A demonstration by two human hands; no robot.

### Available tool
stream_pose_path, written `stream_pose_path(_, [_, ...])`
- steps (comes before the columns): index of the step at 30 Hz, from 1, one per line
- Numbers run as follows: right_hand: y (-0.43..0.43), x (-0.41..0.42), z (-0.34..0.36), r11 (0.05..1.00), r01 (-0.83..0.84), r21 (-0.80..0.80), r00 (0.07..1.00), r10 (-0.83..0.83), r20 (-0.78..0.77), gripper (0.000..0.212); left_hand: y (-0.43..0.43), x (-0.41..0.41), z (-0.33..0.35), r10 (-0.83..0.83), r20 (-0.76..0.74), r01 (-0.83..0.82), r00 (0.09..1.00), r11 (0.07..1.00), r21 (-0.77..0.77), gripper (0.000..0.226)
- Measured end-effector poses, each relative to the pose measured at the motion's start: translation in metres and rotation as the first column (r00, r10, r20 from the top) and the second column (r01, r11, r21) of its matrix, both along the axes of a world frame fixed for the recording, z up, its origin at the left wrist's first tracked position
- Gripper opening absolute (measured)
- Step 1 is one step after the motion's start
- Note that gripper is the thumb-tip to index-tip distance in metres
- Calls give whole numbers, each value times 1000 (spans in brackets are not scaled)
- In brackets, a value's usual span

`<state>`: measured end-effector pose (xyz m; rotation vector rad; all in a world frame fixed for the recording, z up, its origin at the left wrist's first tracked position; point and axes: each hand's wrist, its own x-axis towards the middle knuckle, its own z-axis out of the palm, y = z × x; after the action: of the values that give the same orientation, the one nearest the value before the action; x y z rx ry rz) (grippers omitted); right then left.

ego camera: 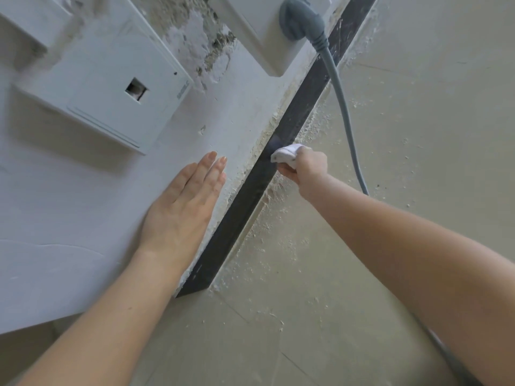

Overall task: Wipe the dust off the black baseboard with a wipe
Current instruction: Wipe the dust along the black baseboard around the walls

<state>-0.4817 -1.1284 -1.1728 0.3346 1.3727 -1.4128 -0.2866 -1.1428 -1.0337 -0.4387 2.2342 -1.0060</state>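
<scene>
A black baseboard (245, 207) runs diagonally from the lower middle to the top right, between the white wall and the floor. My right hand (306, 169) is shut on a bunched white wipe (287, 154) and presses it against the baseboard about halfway along. My left hand (184, 207) lies flat on the wall beside the baseboard, fingers straight and together, holding nothing. Pale dust and plaster crumbs line both edges of the baseboard.
A grey plug (299, 20) sits in a white socket plate, and its cable (344, 107) crosses the baseboard and trails over the floor past my right hand. A white wall box (111, 90) protrudes above my left hand. Plaster is broken off the wall (200, 37).
</scene>
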Motion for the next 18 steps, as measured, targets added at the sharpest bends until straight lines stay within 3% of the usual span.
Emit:
stream_pose_path(2, [11, 10, 0, 996, 6, 92, 999, -2, -39, 26, -1, 0, -1, 1, -14, 0, 1000, 1000, 4, 68])
stream_pose_path(4, [25, 38, 0, 947, -290, 137, 955, 296, -24, 24, -1, 0, -2, 8, -4, -8, 1000, 1000, 13, 68])
stream_pose_path(6, [31, 65, 4, 791, -609, 49, 793, 608, 40, 20, -1, 1, -3, 9, -10, -9, 1000, 1000, 6, 69])
stream_pose_path(7, [27, 69, 6, 749, -663, -5, 748, 662, 39, 19, -2, 2, -4, 7, -17, -7, 1000, 1000, 3, 70])
stream_pose_path(11, [-7, 26, 14, 904, -426, 28, 904, 426, -42, 25, -2, 3, -6, -10, -37, 10, 999, 1000, 5, 70])
stream_pose_path(13, [-15, -2, 11, 951, -309, 17, 946, 309, -97, 18, -2, 5, -8, -5, -43, 5, 999, 1000, 0, 70])
stream_pose_path(14, [-15, -10, 9, 967, -255, 9, 960, 254, -118, 11, -2, 4, -9, 3, -50, -3, 999, 1000, 1, 71])
stream_pose_path(16, [-8, -16, 7, 979, -204, 25, 965, 206, -163, 26, 0, 2, -10, 28, -43, -27, 999, 1000, 14, 70])
stream_pose_path(18, [7, -12, 12, 956, -280, 92, 914, 295, -279, 34, 1, -3, -13, 31, -64, -30, 997, 999, 20, 70])
